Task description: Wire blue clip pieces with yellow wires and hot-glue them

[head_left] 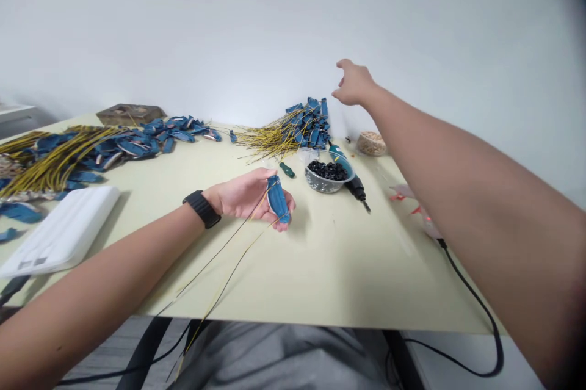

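Observation:
My left hand point(256, 198), with a black watch point(202, 208) on its wrist, is closed on a blue curved piece point(277, 198) above the table. Two pairs of thin yellow and dark wires point(238, 228) run from that piece down past the table's front edge. Raised in front of the wall, my right hand point(354, 82) has a finger stretched out to the left and nothing visible in it. Below and left of it lies a heap of blue pieces point(311, 124) with yellow wires.
A clear bowl point(327, 185) of small black parts stands beside a green and black power tool point(354, 185). Near it lies a small green tool point(287, 170). More blue wired pieces point(137, 143) and a white box-shaped device point(64, 228) are at left. A black cable point(473, 292) hangs at right.

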The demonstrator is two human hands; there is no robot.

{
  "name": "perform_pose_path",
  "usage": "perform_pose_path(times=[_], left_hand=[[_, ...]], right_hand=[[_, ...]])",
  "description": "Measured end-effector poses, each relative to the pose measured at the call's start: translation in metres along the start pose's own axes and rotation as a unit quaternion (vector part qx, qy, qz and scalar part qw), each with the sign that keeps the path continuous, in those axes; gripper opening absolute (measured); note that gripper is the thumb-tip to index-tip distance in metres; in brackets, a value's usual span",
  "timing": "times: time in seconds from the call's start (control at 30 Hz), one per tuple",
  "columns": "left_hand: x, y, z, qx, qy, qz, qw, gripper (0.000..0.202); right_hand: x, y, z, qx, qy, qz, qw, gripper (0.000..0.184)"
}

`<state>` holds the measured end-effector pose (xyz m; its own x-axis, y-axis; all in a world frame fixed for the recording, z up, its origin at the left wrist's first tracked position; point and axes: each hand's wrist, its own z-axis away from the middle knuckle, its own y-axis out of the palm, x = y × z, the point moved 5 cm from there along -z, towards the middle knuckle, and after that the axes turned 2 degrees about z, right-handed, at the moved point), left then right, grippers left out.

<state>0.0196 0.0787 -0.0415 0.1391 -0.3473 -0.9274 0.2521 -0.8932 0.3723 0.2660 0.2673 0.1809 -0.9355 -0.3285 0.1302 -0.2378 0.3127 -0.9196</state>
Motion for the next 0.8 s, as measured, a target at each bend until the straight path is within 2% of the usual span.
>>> perform_pose_path(times=[0.03,0.07,0.1,0.13,0.17,0.23,0.27,0.33,0.43,0.6,0.8], left_hand=[[0.0,0.0,-0.001,0.001,0.001,0.002,1.0,0.092],[0.0,0.0,-0.001,0.001,0.001,0.004,1.0,0.092],[0.0,-0.001,-0.002,-0.003,0.002,0.007,1.0,0.092],[0.001,-0.002,-0.002,-0.008,0.003,0.01,1.0,0.092],[0.001,-0.003,-0.003,-0.017,0.002,0.012,1.0,0.091],[0.001,-0.007,-0.003,-0.041,0.004,0.023,0.999,0.088],[0.001,-0.008,-0.004,-0.051,0.004,0.032,0.998,0.087],[0.002,-0.011,-0.004,-0.064,0.004,0.052,0.997,0.085],[0.006,-0.014,-0.005,-0.065,0.001,0.081,0.995,0.082],[0.01,-0.015,-0.004,-0.07,0.002,0.101,0.992,0.078],[0.009,-0.014,-0.003,-0.092,0.005,0.079,0.993,0.072]], right_hand=[[0.001,0.001,0.014,-0.016,0.015,0.011,1.0,0.084],[0.008,0.002,0.031,-0.018,0.001,0.003,1.0,0.076],[0.02,0.003,0.049,-0.014,-0.047,-0.02,0.999,0.068],[0.032,0.004,0.069,0.0,-0.069,-0.045,0.997,0.064],[0.041,0.006,0.089,0.017,-0.062,-0.073,0.995,0.06],[0.066,0.01,0.131,0.083,-0.091,-0.121,0.985,0.056],[0.078,0.012,0.151,0.107,-0.119,-0.14,0.977,0.06],[0.101,0.015,0.19,0.145,-0.19,-0.172,0.956,0.077],[0.12,0.023,0.231,0.162,-0.259,-0.219,0.927,0.1],[0.129,0.038,0.254,0.091,-0.291,-0.21,0.929,0.092],[0.13,0.042,0.259,0.077,-0.28,-0.202,0.935,0.092]])
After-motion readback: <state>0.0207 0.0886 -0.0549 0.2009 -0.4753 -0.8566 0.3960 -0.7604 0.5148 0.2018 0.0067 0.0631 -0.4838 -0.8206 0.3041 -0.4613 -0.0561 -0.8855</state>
